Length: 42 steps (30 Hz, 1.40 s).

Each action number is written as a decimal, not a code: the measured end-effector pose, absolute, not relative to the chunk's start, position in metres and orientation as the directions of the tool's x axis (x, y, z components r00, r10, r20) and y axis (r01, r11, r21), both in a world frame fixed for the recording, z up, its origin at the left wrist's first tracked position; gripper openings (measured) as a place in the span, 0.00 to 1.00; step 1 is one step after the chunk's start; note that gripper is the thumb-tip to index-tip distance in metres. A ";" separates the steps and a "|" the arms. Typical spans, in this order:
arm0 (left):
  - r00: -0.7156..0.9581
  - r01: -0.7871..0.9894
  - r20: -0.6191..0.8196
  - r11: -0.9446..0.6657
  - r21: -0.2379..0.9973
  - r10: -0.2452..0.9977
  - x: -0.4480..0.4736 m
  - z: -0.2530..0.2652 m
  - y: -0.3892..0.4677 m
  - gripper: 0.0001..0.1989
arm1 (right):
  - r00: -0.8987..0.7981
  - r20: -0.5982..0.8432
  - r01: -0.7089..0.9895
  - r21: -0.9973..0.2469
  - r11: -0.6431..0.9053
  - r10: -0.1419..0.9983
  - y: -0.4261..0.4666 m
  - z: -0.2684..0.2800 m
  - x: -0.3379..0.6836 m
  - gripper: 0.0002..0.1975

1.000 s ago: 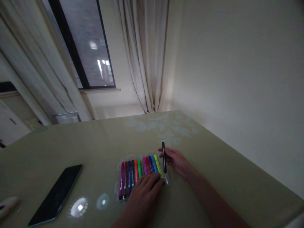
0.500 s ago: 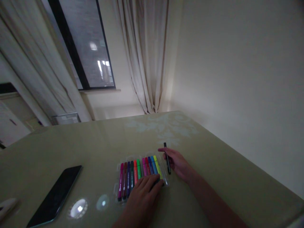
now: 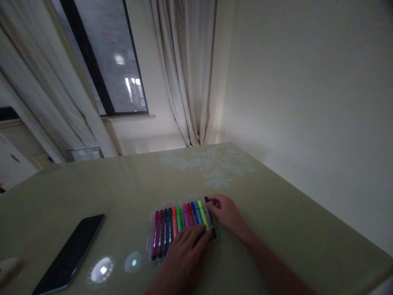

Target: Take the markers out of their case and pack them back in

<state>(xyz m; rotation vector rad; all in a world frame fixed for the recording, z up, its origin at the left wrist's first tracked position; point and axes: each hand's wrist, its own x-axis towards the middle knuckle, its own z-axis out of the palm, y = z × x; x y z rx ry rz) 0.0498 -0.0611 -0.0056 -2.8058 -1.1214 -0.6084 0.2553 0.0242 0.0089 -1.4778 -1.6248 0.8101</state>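
Note:
A clear plastic tray point(image 3: 148, 244) of colored markers point(image 3: 166, 231) lies on the table in front of me. The row runs from purple and dark tones at the left, through orange and green, to a yellow marker point(image 3: 202, 214) near the right end. My left hand point(image 3: 184, 252) lies over the lower ends of the right-hand markers, fingers stretched and partly hiding them. At the tray's right edge, my right hand point(image 3: 226, 212) pinches the upper part of a black marker point(image 3: 211, 223). This marker lies along the end slot beside the yellow one; whether it is fully seated I cannot tell.
A black phone point(image 3: 69, 254) lies on the greenish table point(image 3: 123, 184) to the left. A white object point(image 3: 7, 268) is cut off at the left edge. Light reflections show on the tabletop. A wall point(image 3: 307, 102) borders the table's right side; curtains point(image 3: 187, 73) hang behind.
My right hand has moved left and lowered the black marker from beside the tray to the tray's right end. My left hand has stayed in place.

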 end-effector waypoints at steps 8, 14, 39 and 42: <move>0.635 0.705 0.391 -0.707 0.059 0.666 0.057 -0.011 -0.063 0.28 | -0.017 0.084 0.675 -0.734 0.074 0.996 0.021 0.004 0.252 0.04; 0.564 0.740 0.477 -0.669 0.073 0.675 0.041 -0.010 -0.058 0.22 | -0.014 0.087 0.710 -0.700 0.072 0.996 0.021 -0.002 0.250 0.05; -0.065 0.421 0.384 -0.324 0.847 0.921 0.027 -0.015 -0.046 0.32 | -0.424 0.344 0.250 -0.845 0.473 0.838 -0.046 0.025 0.209 0.28; -0.057 0.319 0.289 -0.257 0.912 0.956 0.022 -0.016 -0.043 0.31 | -0.464 0.425 0.316 -0.740 0.594 0.777 -0.044 0.021 0.211 0.28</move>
